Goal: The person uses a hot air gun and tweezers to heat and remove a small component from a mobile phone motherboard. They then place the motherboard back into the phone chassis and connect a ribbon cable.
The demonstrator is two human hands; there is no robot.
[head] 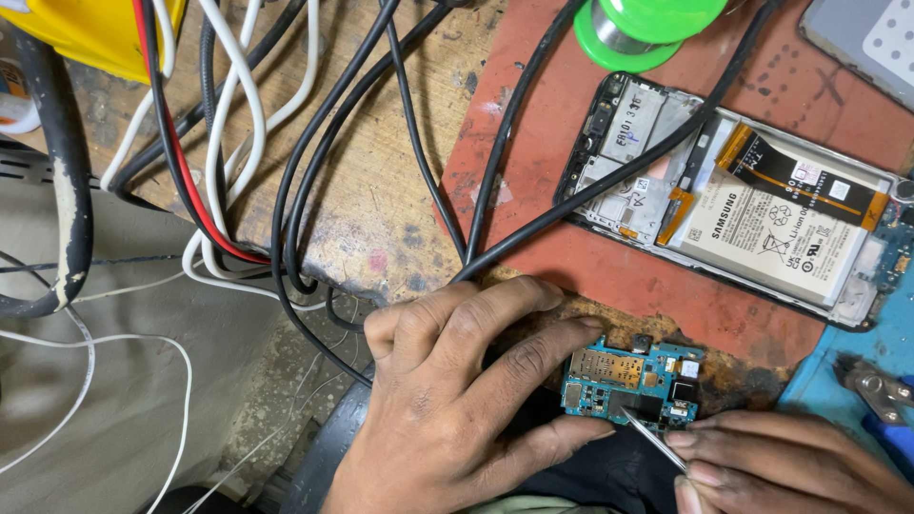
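The left hand (447,400) lies at the near edge of the counter (381,190). Its fingers (533,357) are curled and closed on a small blue-green circuit board (630,383), which they pinch by its left edge, the thumb below and the index finger above. The board lies flat, just to the right of these fingertips, at the worn front edge of a red mat (609,257).

The right hand (781,466) comes in from the lower right corner. Its fingers (700,457) are closed around thin metal tweezers (652,438). The tip of the tweezers points up and to the left and touches the lower edge of the board, between the two hands.

To the right of the right hand, a tool with blue handles (881,405) rests on a blue surface (876,347); only a part of it shows.

Farther from the fingers, above the board, an opened phone (743,200) lies on the red mat, with its back cover off. A white battery (776,238) and an orange-black flat cable (800,176) show inside it.

A black cable (609,181) crosses the phone diagonally and runs down toward the left hand. More black, white and red cables (238,143) lie in a tangle on the wooden counter, up and to the left of the left hand.

At the far edge, a green spool (638,29) stands above the phone, and a yellow object (95,33) shows in the upper left corner.
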